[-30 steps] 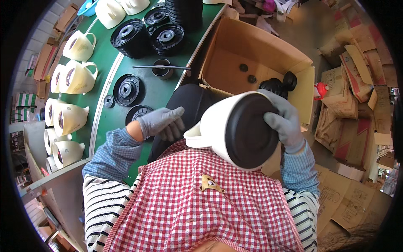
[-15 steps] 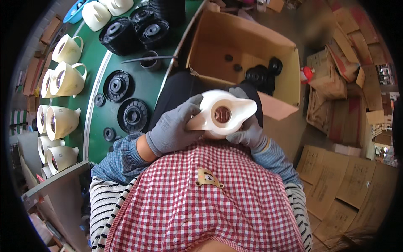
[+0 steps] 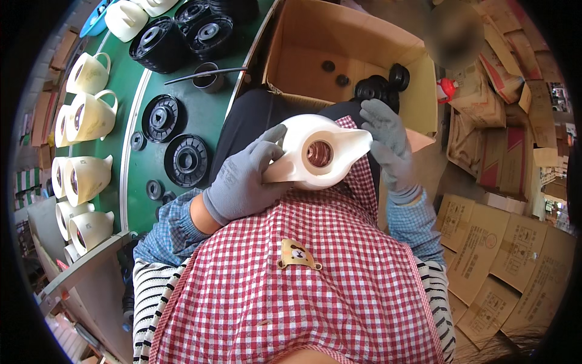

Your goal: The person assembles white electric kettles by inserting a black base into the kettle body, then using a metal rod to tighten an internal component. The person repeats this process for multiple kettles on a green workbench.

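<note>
A glossy cream-white jug (image 3: 344,151) with a pointed spout hangs over my lap, its round mouth facing up and a coppery inner wall showing inside. My left hand (image 3: 242,182), in a grey glove, is closed round its handle, which points left. At the spout side my right hand (image 3: 388,142), gloved too, holds nothing, and its fingers are stretched out. Whether the fingertips brush the spout I cannot tell. A red-and-white checked apron (image 3: 285,279) lies beneath, with one corner raised behind the jug.
On the green table (image 3: 134,176) at left are black ribbed discs (image 3: 187,160), small black caps (image 3: 138,141), stacked black parts (image 3: 209,33) and a dark cup (image 3: 208,79) with a strip across it. Cream jugs (image 3: 91,118) line its far-left side. Ahead, an open carton (image 3: 339,30) holds black round pieces.
My right hand has come off the jug and moved right and up, its fingers straightening. The jug stays in my left hand, slightly further left. The apron's corner now shows behind it.
</note>
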Available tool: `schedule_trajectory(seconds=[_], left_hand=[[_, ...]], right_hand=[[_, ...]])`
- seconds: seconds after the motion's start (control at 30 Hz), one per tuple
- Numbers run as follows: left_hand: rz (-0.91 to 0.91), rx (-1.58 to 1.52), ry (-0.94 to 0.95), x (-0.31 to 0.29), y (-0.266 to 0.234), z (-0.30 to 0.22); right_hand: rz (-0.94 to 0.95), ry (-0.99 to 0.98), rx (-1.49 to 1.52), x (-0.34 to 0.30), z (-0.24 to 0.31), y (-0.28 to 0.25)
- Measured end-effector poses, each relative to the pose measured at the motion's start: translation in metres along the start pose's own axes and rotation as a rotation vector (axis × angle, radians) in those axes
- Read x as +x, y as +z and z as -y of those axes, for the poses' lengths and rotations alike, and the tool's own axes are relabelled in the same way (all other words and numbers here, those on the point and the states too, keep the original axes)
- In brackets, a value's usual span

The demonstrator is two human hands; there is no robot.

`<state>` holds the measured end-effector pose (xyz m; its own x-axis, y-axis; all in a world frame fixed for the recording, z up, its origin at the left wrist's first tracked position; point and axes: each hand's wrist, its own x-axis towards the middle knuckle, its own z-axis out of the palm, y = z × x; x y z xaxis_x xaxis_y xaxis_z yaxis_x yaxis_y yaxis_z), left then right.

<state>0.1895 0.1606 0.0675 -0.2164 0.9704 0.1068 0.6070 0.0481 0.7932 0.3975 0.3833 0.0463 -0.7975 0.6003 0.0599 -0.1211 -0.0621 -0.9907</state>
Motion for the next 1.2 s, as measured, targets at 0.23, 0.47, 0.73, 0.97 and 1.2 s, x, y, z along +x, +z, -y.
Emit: schedule_trajectory(seconds=[0.23,0.47,0.73,0.97,1.2], left_hand=[[0.021,0.006,-0.011,0.005,0.006,-0.008],[0.054,0.033,-0.023,0.0,0.005,-0.004],[0.045,0.031,-0.039,-0.004,0.003,-0.004],[0.133,-0.221,-0.173,-0.028,-0.011,0.021],[-0.242,-1.123,-0.552,-0.099,-0.087,0.028]], right_hand=[[0.329,-0.177,-1.26,0.023,0.053,0.052],[0.363,-0.063,-1.282,0.035,0.028,0.055],[0.436,-0.015,-0.866,0.041,0.041,0.031],[0.306,-0.112,-0.482,0.032,-0.002,0.019],[0.192,0.218,-0.09,0.052,-0.005,0.024]])
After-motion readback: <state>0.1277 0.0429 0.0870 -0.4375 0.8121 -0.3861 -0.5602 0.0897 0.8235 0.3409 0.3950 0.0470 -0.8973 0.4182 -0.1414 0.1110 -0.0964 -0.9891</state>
